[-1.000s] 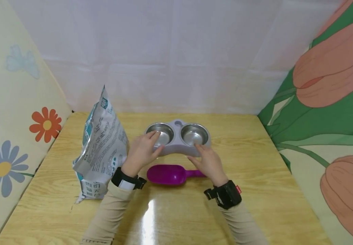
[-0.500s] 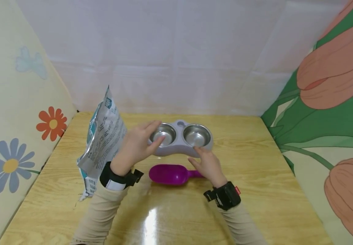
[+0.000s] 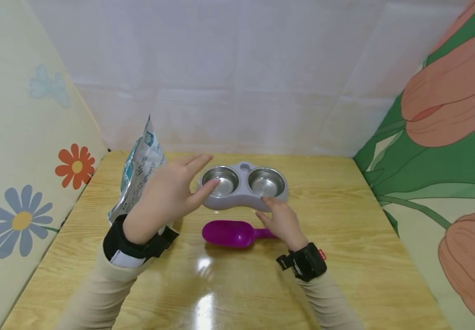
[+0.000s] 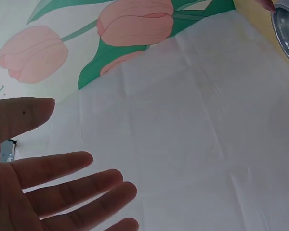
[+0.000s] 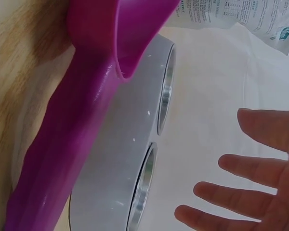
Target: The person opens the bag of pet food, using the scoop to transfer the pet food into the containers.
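A grey double pet bowl stand (image 3: 243,199) with two steel bowls sits at the table's middle. Before it lies a purple scoop (image 3: 228,234), its handle pointing right. My left hand (image 3: 165,188) is raised with fingers straight, between the bowl stand and the printed bag (image 3: 138,174), which it partly covers. In the left wrist view that hand (image 4: 62,187) has its fingers spread and holds nothing. My right hand (image 3: 283,222) hovers at the front of the right bowl, over the end of the scoop handle. The right wrist view shows its fingers (image 5: 236,197) apart and extended.
The wooden table (image 3: 345,229) ends at a white cloth backdrop (image 3: 237,91). Flower-printed panels stand at the left and the right (image 3: 448,160). The tall bag stands upright at the table's left side.
My left hand has lifted and drawn back to the left, now covering more of the bag. The right hand stays almost in place. The head view has shifted slightly.
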`<state>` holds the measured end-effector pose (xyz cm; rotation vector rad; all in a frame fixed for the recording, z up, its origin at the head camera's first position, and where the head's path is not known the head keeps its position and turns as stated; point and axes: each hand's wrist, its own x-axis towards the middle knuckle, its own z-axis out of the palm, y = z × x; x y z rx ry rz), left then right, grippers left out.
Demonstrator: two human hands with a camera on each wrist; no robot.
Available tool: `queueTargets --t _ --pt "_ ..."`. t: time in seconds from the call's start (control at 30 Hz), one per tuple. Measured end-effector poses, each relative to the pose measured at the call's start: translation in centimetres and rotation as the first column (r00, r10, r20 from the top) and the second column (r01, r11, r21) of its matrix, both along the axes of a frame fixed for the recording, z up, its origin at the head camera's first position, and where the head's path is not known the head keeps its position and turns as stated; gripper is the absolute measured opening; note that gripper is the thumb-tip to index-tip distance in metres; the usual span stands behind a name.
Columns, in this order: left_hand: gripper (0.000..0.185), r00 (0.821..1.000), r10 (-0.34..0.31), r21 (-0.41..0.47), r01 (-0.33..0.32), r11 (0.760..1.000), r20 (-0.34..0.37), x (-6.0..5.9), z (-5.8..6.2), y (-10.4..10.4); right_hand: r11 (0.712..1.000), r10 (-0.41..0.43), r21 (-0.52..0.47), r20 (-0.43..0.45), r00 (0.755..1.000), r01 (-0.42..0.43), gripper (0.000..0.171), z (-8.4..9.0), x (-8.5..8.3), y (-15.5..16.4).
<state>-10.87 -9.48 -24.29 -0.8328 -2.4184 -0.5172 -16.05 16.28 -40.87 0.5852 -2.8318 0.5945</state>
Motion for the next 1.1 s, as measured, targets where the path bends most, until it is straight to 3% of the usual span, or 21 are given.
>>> queueTargets --t 0.2,0.33,0.5,0.8,0.93,1.1 --pt "0.048 0.984 0.084 -0.078 -0.072 0.994 0.156 -0.2 2.1 -0.6 1.000 0.003 0.002 0.013 1.000 -0.003 0.047 -0.3 0.1 0.2" --pt "0.047 0.968 0.048 -0.109 -0.021 0.994 0.246 -0.7 3.0 -0.9 1.000 0.003 -0.009 0.002 1.000 -0.003 0.046 -0.4 0.1 0.4" --pt "0.040 0.952 -0.025 -0.079 0.052 0.995 0.305 -1.4 4.5 -1.7 1.000 0.009 -0.026 -0.011 1.000 -0.009 0.046 -0.5 0.4 0.6" --pt "0.038 0.933 -0.040 -0.069 0.069 0.995 0.358 -2.8 7.1 -5.3 1.000 0.000 -0.023 -0.002 1.000 0.000 0.043 -0.4 0.8 0.9" --pt "0.036 0.935 -0.021 -0.061 0.045 0.997 0.353 -2.9 7.5 -7.2 1.000 0.004 -0.019 -0.002 1.000 -0.004 0.043 -0.7 1.0 0.9" --pt "0.026 0.935 0.052 -0.107 -0.015 0.994 0.350 -3.2 7.0 -9.8 1.000 0.009 -0.021 0.005 1.000 -0.009 0.044 -0.9 1.3 0.8"
